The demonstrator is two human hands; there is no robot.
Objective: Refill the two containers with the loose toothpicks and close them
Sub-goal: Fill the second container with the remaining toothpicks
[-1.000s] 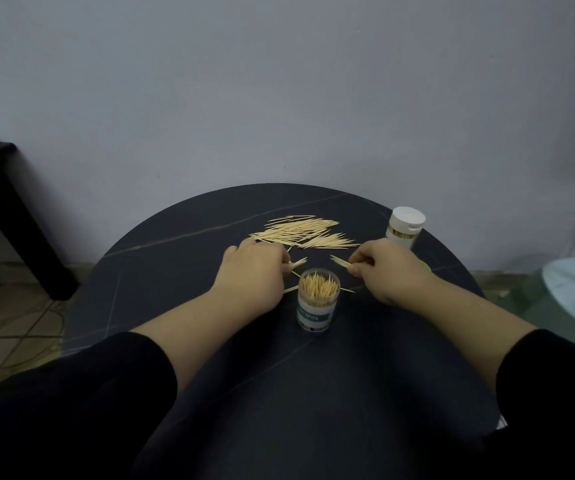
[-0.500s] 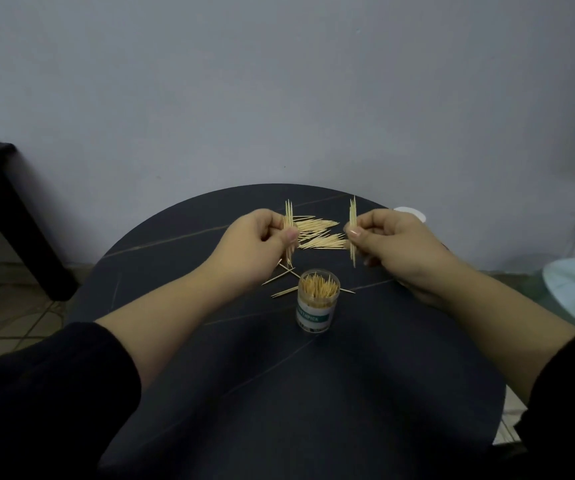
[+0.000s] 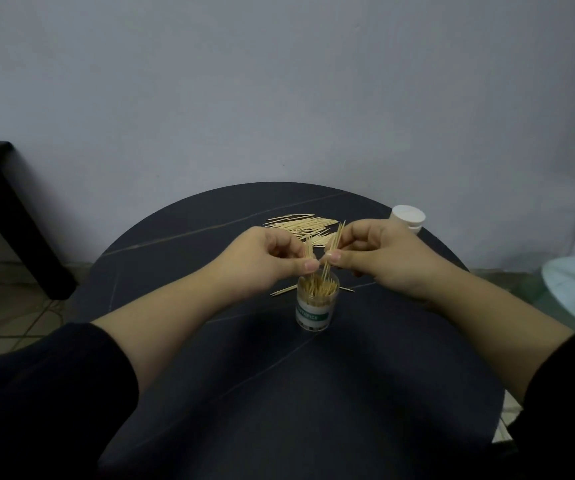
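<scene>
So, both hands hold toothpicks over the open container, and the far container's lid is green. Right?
No: the head view shows the far container's lid is white. The left hand and right hand do hold toothpicks over the open container.

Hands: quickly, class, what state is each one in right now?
Left hand: pinches a toothpick bunch above the jar.
Right hand: pinches a second bunch, lower ends at the jar's mouth.

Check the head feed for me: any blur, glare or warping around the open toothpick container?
Head view: dim, flat light, no glare; the open toothpick container and the toothpicks pinched by the left hand and right hand look soft, slightly smeared; wide-angle distortion bows the round table and stretches the sleeves.
</scene>
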